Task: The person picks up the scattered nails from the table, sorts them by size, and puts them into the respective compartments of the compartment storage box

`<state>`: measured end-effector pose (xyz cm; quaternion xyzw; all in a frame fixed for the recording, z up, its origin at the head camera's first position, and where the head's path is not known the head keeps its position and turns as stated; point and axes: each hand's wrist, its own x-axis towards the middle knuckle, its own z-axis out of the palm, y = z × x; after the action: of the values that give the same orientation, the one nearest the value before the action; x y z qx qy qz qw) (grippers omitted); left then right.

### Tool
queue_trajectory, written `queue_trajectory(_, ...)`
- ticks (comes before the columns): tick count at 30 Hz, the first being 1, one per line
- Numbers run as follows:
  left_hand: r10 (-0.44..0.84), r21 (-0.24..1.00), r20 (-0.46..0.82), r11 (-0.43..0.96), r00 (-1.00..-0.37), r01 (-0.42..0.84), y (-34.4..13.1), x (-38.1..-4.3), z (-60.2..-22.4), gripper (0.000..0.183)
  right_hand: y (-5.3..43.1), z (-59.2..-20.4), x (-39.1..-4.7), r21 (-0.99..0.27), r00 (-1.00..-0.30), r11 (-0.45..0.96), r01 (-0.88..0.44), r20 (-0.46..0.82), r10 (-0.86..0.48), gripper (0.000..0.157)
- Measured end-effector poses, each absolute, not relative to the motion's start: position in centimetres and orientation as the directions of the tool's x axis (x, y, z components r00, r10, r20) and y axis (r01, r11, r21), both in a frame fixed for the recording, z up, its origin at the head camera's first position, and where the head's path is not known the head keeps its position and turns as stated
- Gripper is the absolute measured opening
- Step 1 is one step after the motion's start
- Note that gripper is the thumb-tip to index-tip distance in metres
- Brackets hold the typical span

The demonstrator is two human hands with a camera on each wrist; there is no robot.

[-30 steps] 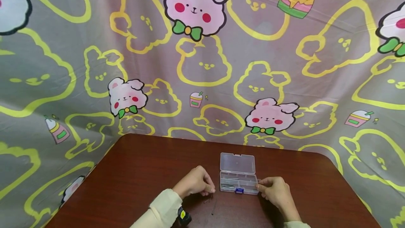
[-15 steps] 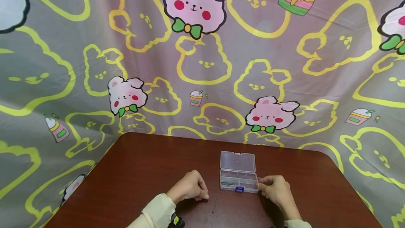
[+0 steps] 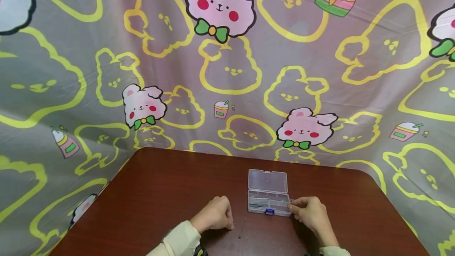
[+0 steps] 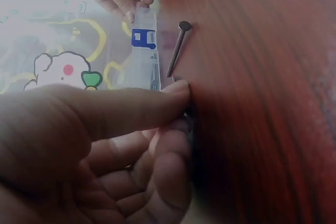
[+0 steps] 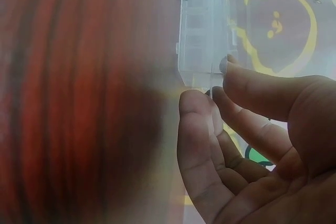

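My left hand [image 3: 217, 214] is low at the table, thumb and fingers pinched together. In the left wrist view a small dark bit of a nail [image 4: 177, 79] shows at the thumb tip; the rest is hidden by the fingers. Just right of this hand a loose nail [image 3: 242, 229] lies on the table, its flat head toward the near edge. A clear plastic compartment box [image 3: 269, 202] stands with its lid [image 3: 267, 181] raised and several nails [image 3: 256, 206] in its left compartments. My right hand [image 3: 311, 213] pinches the box's right end between thumb and fingers.
The box's blue latch [image 3: 269, 211] faces the near side. All stands on a brown wooden table [image 3: 170, 185]. A patterned cloth [image 3: 227, 70] hangs behind and along the sides. A black band [image 3: 200, 251] is at the left wrist.
My left hand has drawn left and down from beside the box, now covering the spot where smaller nails lay. The right hand keeps its hold on the box.
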<state>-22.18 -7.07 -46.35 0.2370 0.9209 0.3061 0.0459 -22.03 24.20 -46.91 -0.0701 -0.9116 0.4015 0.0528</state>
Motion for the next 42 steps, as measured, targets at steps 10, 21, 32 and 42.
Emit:
queue_trajectory(10,0.489,0.821,-0.096,0.531,-0.867,0.209,-7.9,-23.0,-45.7,0.021,24.2,-46.6,-22.1,-0.734,-0.985,0.675,0.081,0.043,0.165,0.009)
queue_trajectory(21,0.431,0.973,-0.168,0.217,-0.887,-0.079,-8.1,-25.1,-45.9,0.003,24.1,-46.7,-22.0,-0.733,-0.985,0.673,0.103,0.02,0.172,0.009)
queue_trajectory(32,0.441,0.988,-0.143,0.113,-0.886,-0.103,-6.3,-26.3,-45.4,0.008,24.0,-46.9,-22.0,-0.734,-0.985,0.674,0.085,0.042,0.17,0.009)
queue_trajectory(42,0.439,0.992,-0.124,0.078,-0.89,-0.1,-4.1,-27.2,-44.9,0.006,24.1,-46.9,-22.1,-0.734,-0.984,0.673,0.093,0.034,0.174,0.009)
